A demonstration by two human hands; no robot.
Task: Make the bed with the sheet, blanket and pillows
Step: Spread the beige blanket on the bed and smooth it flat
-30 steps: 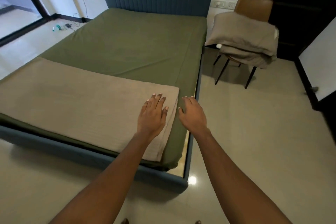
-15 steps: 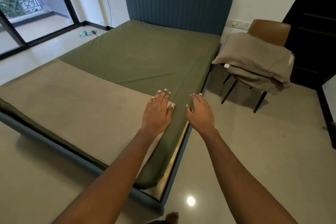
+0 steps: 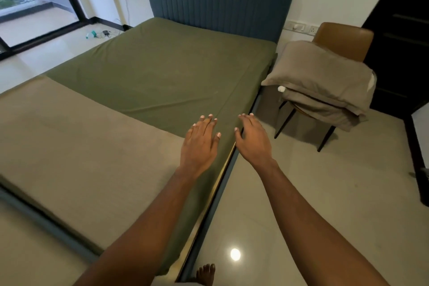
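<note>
An olive green sheet covers the mattress up to the blue headboard. A folded beige blanket lies flat across the foot of the bed. My left hand hovers with straight fingers over the blanket's right corner and the sheet. My right hand is spread open just past the bed's right edge, holding nothing. Two beige pillows are stacked on a brown chair to the right of the bed.
Glossy tiled floor stretches to the right of the bed. A dark door stands behind the chair. A glass door and small items with a cable are at the far left. My bare foot is by the bed frame.
I have stepped along the bed's right side towards the headboard. Both hands slid forward off the blanket's corner, and the chair with pillows is nearer.
</note>
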